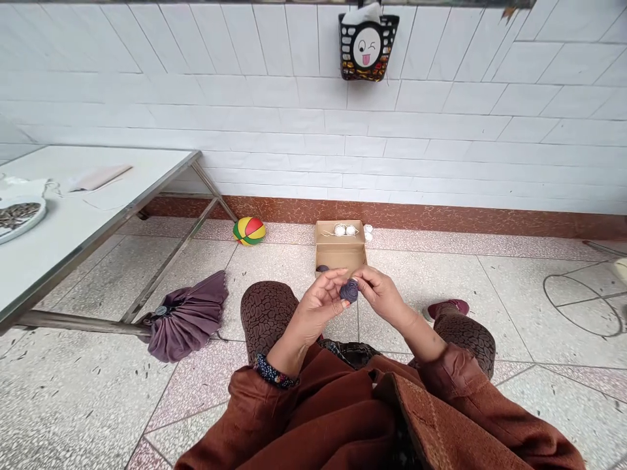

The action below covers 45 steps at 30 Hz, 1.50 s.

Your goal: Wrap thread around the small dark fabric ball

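Note:
A small dark purple ball of yarn (349, 292) is held between my two hands, above my lap. My left hand (321, 303) cradles it from the left, with the thumb below and the fingers curved over the top. On its right side, my right hand (379, 292) pinches at the ball's edge; any loose strand there is too fine to make out. Just beyond my hands an open cardboard box (341, 256) lies on the floor. A dark ball (322, 268) shows at its near left corner, and white yarn balls (340, 230) sit in the far part.
More white balls (368, 232) lie beside the box. A striped ball (249, 231) rests near the table leg. To the left are a white table (108, 189) and a purple gathered cloth bag (189, 320). A black basket (368, 49) hangs on the wall; a wire stand (582, 300) is at right.

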Available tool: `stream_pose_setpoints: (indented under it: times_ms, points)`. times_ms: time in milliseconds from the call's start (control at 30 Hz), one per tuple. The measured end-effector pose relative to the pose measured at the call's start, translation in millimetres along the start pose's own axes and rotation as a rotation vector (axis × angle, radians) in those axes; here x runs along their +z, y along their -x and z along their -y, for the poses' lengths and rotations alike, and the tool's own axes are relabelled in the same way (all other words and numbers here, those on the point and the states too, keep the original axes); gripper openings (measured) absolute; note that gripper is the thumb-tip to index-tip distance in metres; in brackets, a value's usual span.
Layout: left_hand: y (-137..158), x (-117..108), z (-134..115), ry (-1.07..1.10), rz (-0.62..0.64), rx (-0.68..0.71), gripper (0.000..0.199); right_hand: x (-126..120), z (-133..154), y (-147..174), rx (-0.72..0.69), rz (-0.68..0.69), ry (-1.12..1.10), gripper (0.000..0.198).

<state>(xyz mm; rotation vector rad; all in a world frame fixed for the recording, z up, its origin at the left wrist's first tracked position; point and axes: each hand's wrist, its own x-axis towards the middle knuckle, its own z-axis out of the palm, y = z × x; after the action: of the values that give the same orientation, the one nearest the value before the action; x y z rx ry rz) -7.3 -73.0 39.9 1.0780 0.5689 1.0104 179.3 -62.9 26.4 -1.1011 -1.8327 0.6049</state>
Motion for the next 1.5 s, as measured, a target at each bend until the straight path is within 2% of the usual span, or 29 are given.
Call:
stream_pose_setpoints:
  times_ms: [200, 367, 433, 533, 633, 733, 900, 1067, 1233, 1433, 1500]
  points:
    - [-1, 3, 1, 0.197, -0.127, -0.082, 0.035, 11, -2, 15, 0.037, 0.044, 0.024, 0.023]
    - [-4, -1, 5, 0.202, -0.247, -0.098, 0.034, 5, 6, 18, -0.007, 0.078, 0.042, 0.020]
    - [-5, -3, 6, 0.130, -0.294, -0.071, 0.032, 0, 14, 17, -0.050, 0.117, 0.011, 0.019]
    - [-5, -3, 8, -0.125, -0.301, -0.038, 0.028, -8, 27, 12, -0.105, 0.155, -0.025, 0.020]
    - [-1, 1, 8, -0.399, -0.234, -0.040, 0.024, -12, 32, 3, -0.112, 0.137, -0.001, 0.022]
    - [3, 6, 9, -0.490, -0.136, -0.094, 0.024, -12, 25, -3, -0.060, 0.057, 0.008, 0.022]
    - [4, 11, 11, -0.308, -0.047, -0.280, 0.033, -9, 10, -2, 0.100, 0.015, -0.111, 0.023]
    - [5, 10, 10, -0.080, -0.017, -0.262, 0.038, -7, 4, 3, 0.253, -0.011, -0.213, 0.025]
    - [8, 10, 9, -0.051, 0.004, -0.226, 0.035, -4, 2, 5, 0.273, -0.022, -0.231, 0.025]
    - [7, 10, 6, 0.143, -0.135, -0.196, 0.032, 0, 2, 11, 0.207, 0.005, -0.089, 0.019]
    - [6, 10, 5, 0.137, -0.164, -0.184, 0.029, 1, 3, 13, 0.161, 0.018, -0.020, 0.014]
